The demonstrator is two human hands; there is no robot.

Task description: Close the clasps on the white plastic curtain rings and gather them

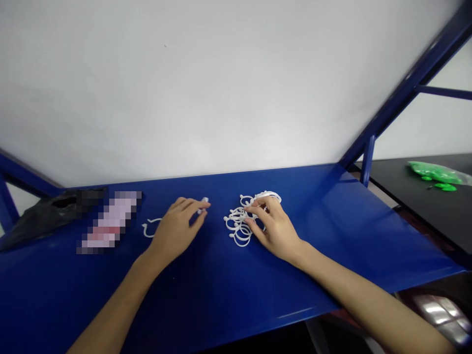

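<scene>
A heap of several white plastic rings (pixel 239 222) lies on the blue table (pixel 332 231). My right hand (pixel 275 227) rests on the heap's right side, its fingertips curled and pinching among the rings. My left hand (pixel 177 227) lies palm down to the left of the heap and pinches a small white piece (pixel 203 203) between thumb and forefinger. A single white ring (pixel 150 228) lies on the table just left of that hand, partly hidden by it.
A blurred-out pinkish object (pixel 109 222) and a black bag (pixel 40 219) sit at the table's left. A white wall rises behind. A blue frame post (pixel 368 158) stands at the right, with a black table (pixel 427 196) carrying green parts (pixel 437 174) beyond.
</scene>
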